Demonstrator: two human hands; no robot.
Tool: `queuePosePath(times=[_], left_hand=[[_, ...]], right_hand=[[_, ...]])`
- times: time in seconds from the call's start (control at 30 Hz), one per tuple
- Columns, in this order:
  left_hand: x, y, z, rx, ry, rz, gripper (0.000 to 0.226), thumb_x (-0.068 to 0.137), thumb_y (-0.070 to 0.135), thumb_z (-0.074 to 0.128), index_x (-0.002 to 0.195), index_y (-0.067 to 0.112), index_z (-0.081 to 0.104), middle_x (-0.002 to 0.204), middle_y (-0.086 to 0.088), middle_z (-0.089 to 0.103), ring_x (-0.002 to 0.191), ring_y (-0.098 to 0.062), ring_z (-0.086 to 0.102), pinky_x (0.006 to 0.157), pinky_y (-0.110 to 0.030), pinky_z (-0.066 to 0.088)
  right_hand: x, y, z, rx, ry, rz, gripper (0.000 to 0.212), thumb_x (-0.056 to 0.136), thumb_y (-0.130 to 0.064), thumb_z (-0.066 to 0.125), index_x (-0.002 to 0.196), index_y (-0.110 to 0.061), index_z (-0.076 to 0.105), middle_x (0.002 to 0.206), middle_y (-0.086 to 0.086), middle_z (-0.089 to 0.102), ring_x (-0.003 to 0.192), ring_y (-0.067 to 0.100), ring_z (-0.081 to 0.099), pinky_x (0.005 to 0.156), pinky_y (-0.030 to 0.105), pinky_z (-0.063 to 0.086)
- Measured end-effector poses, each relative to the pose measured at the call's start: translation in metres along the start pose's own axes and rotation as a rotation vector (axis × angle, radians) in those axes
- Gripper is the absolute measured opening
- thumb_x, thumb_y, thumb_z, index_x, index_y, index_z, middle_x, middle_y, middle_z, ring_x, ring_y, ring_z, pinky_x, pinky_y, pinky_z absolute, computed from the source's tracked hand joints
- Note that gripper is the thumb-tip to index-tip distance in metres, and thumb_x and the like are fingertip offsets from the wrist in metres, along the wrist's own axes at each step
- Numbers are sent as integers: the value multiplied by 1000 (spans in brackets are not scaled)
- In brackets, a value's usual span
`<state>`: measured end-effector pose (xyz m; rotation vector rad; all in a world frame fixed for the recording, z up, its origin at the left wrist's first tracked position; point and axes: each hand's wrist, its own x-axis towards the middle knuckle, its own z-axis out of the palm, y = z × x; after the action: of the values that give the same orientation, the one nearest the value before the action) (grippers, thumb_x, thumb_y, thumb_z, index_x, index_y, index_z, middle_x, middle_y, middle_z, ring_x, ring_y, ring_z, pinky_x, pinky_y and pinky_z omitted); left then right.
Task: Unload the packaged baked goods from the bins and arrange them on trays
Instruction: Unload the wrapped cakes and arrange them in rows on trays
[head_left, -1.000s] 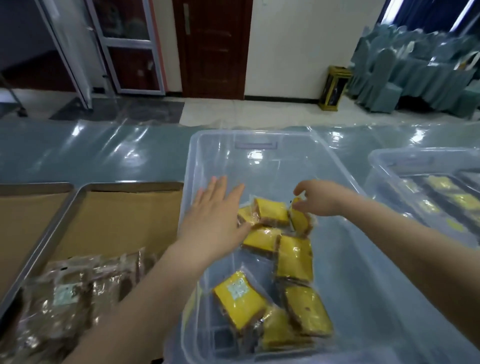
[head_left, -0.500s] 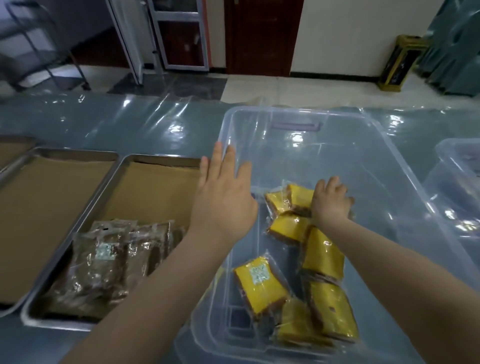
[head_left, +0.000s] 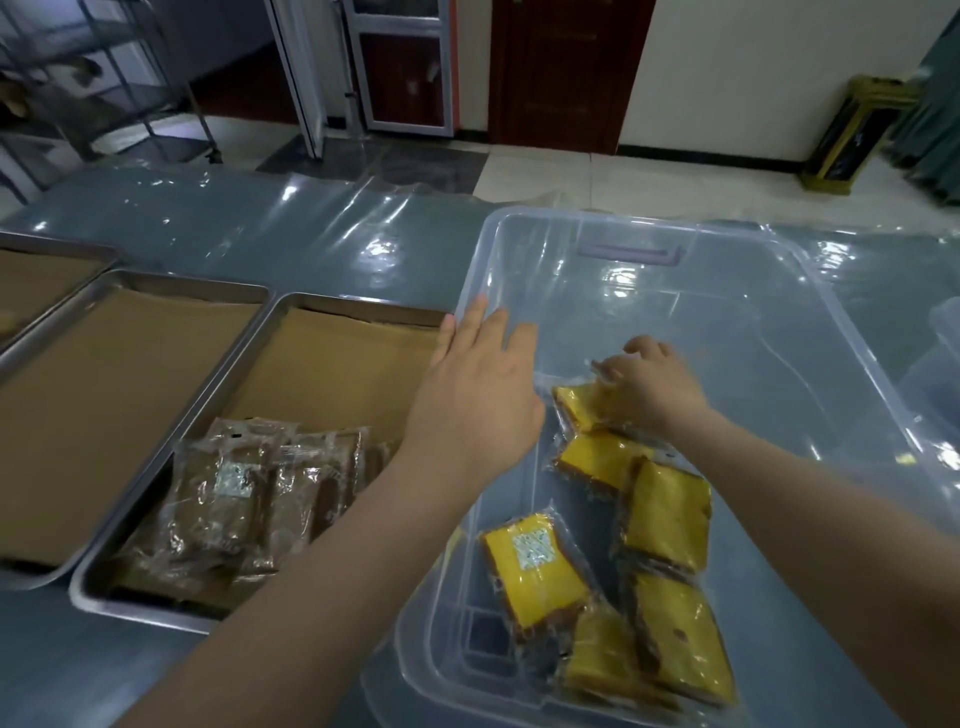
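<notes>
**Film-edge pick inside bin: slip risk**

Right hand (head_left: 652, 387) is low in the clear plastic storage bin (head_left: 727, 236). Its grip is curled onto the film edge of the farthest yellow-topped wrapped cake slice (head_left: 574, 408), near the bin's centre. Motion blur hides how deep the hold goes.

Risk: the slick film slips free, or the packet drags its neighbours piled towards 6 o'clock.

Left hand (head_left: 478, 395) hovers flat over the bin's 9 o'clock rim, fingers straight, holding nothing. Its forearm could clip the paper-lined steel tray (head_left: 228, 371) of brown wrapped packets (head_left: 234, 499).
</notes>
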<state>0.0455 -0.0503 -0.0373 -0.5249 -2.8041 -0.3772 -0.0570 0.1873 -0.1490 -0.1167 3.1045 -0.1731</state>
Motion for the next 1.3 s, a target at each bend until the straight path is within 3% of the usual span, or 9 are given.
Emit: queuePosePath(times=[0.13, 0.23, 0.43, 0.57, 0.73, 0.9, 1.03, 1.2, 1.3], left_hand=[[-1, -1, 1, -4, 3, 4, 47, 89, 25, 45, 135, 14, 39, 144, -8, 37, 143, -26, 13, 116, -39, 6], [0, -1, 2, 13, -19, 15, 49, 90, 26, 44, 137, 15, 36, 146, -8, 35, 143, -26, 12, 116, -39, 5], [5, -1, 2, 8, -68, 18, 50, 91, 26, 43, 139, 14, 34, 147, -7, 34, 143, -26, 12, 115, -39, 5], [6, 0, 1, 21, -90, 26, 47, 91, 25, 42, 137, 14, 35, 145, -7, 36, 143, -25, 13, 115, -38, 5], [8, 1, 2, 68, -130, 38, 45, 90, 25, 44, 133, 14, 38, 141, -8, 39, 141, -27, 16, 116, -43, 9], [8, 3, 4, 118, -151, 57, 46, 88, 28, 46, 132, 16, 40, 139, -7, 43, 140, -27, 18, 116, -46, 9], [8, 4, 4, 138, -179, 58, 45, 88, 27, 45, 131, 17, 41, 139, -7, 43, 141, -28, 17, 116, -47, 8], [7, 7, 1, 234, -246, 67, 42, 88, 30, 44, 127, 16, 43, 136, -10, 46, 138, -35, 20, 115, -51, 7], [6, 7, 3, 279, -240, 78, 42, 89, 33, 44, 127, 15, 44, 135, -10, 47, 138, -35, 21, 115, -51, 8]], right_hand=[[-4, 18, 32, 103, -242, 27, 109, 70, -65, 69, 151, -36, 3, 159, 1, 11, 143, 34, 13, 115, 51, 19], [-3, 23, 44, 69, -263, 7, 121, 61, -74, 68, 149, -38, -8, 160, 0, 2, 145, 34, 7, 115, 55, 14], [3, 16, 46, 95, -150, -1, 84, 82, -66, 52, 149, -36, 11, 157, 1, 23, 141, 32, 24, 112, 53, 25], [12, 2, 23, 166, 31, -16, 43, 96, -36, 43, 136, -29, 30, 122, 16, 61, 100, 39, 58, 76, 40, 44], [14, -16, -26, 458, 188, 175, 31, 93, -13, 36, 124, -19, 38, 100, 18, 60, 78, 36, 54, 64, 42, 43], [-6, -10, -75, 541, 279, 202, 32, 95, -10, 40, 128, -12, 42, 103, 11, 57, 87, 27, 50, 72, 34, 38], [-23, 3, -102, 422, 114, 161, 21, 91, -8, 48, 108, -6, 59, 100, 8, 61, 93, 27, 56, 76, 32, 42], [-57, -3, -82, 151, -478, 82, 11, 86, -14, 60, 78, -17, 67, 91, 6, 67, 76, 17, 59, 64, 24, 44], [-68, -11, -42, 76, -553, 92, 9, 85, -25, 64, 90, -19, 64, 106, 6, 64, 89, 19, 57, 79, 26, 45]])
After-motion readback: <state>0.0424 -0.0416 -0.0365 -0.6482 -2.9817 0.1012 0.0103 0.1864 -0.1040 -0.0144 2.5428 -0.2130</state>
